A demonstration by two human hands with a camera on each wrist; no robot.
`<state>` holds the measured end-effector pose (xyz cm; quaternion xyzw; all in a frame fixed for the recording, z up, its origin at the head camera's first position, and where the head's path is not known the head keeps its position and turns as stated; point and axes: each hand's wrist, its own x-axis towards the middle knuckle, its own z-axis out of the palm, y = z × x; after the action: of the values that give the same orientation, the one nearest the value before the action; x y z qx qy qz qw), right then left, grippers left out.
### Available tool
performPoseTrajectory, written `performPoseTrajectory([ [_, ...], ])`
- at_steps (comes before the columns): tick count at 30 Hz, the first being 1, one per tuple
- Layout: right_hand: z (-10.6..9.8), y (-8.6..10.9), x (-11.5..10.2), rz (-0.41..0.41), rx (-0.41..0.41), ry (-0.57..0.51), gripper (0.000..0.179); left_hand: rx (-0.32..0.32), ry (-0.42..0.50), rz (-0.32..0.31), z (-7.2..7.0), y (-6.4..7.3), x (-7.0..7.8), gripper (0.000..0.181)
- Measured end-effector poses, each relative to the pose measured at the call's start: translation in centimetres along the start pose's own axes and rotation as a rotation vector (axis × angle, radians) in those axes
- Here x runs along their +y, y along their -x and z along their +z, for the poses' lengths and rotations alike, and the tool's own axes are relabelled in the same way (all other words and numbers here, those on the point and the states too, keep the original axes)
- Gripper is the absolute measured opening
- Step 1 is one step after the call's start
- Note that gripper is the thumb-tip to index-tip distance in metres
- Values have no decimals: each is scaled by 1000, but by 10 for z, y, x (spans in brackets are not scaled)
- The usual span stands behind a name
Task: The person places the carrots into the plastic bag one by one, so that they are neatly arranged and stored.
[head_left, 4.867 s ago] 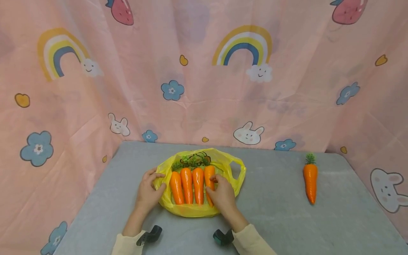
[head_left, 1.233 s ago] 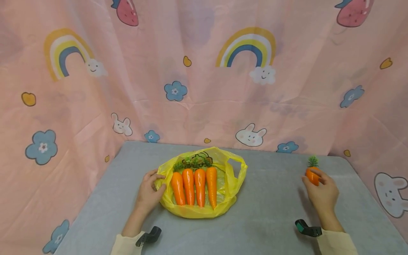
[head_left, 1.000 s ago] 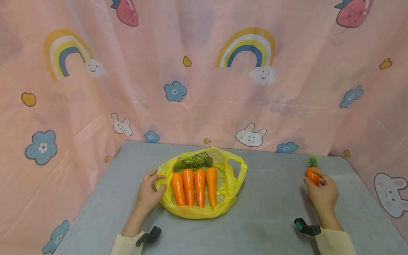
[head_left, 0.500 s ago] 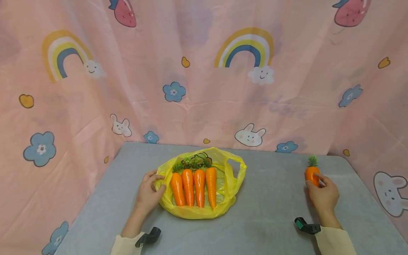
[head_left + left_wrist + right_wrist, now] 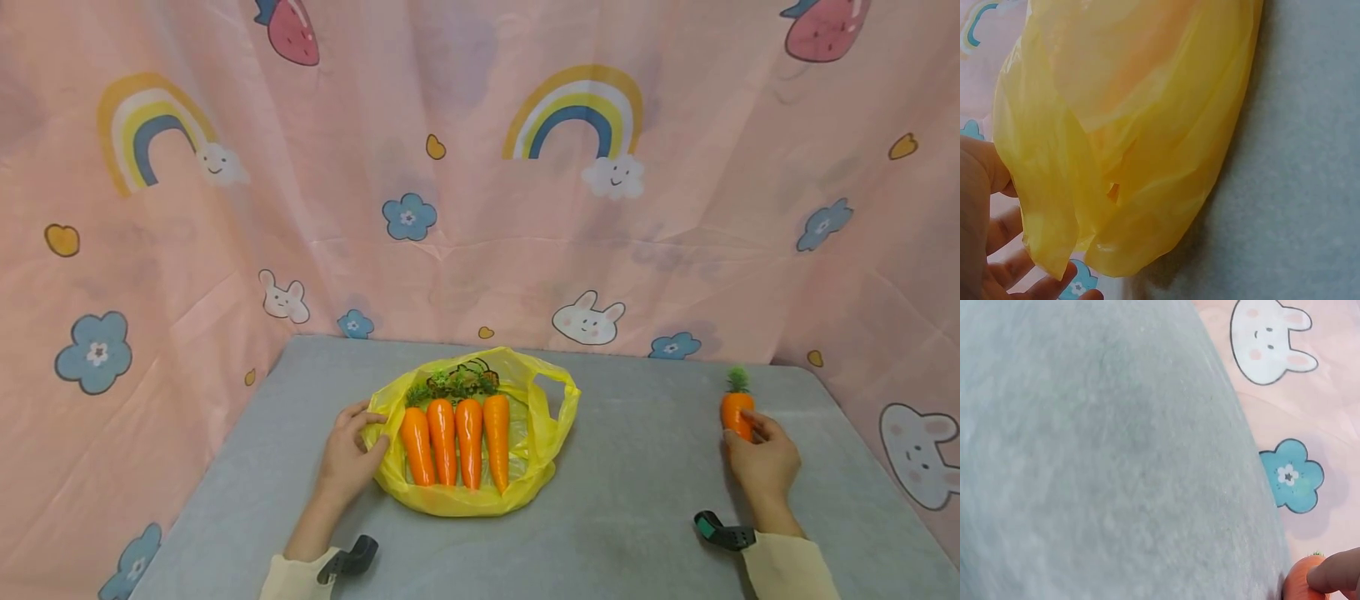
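Note:
My left hand grips the left side of a yellow plastic bag, with fingers over its edge. The bag lies with its mouth facing up. Several orange carrots with green tops lie side by side inside it. In the left wrist view, the thin bag hangs by my fingers. At the far right, my right hand pinches one more carrot between thumb and fingers, leafy end pointing away; its lower part is hidden by the hand. Only a fingertip and that carrot show in the right wrist view.
The grey table stretches between the bag and the right hand. A pink printed curtain stands along the back and both sides. One bag handle loops out to the right. Dark wrist cameras sit at both cuffs.
My right hand has left the bag's carrots, moved far right and taken hold of the lone carrot, with its grip shifting slightly. The left hand has stayed at the bag.

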<state>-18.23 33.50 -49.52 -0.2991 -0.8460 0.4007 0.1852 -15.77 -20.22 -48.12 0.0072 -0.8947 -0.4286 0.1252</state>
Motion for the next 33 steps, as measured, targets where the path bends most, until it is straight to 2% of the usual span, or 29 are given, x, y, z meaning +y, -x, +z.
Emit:
performPoseTrajectory([
  [12,1,2,1,26,31,-51,46,-5,-18,-3,-1,0,3,23],
  [18,0,6,-9,21,16,-75,45,-2,-25,1,-1,-2,2,22],
  [25,0,11,-21,40,-10,-149,46,-2,-27,7,0,-2,1,22],
  [33,0,22,-41,-18,2,-189,44,-4,-16,6,0,-1,0,22],
])
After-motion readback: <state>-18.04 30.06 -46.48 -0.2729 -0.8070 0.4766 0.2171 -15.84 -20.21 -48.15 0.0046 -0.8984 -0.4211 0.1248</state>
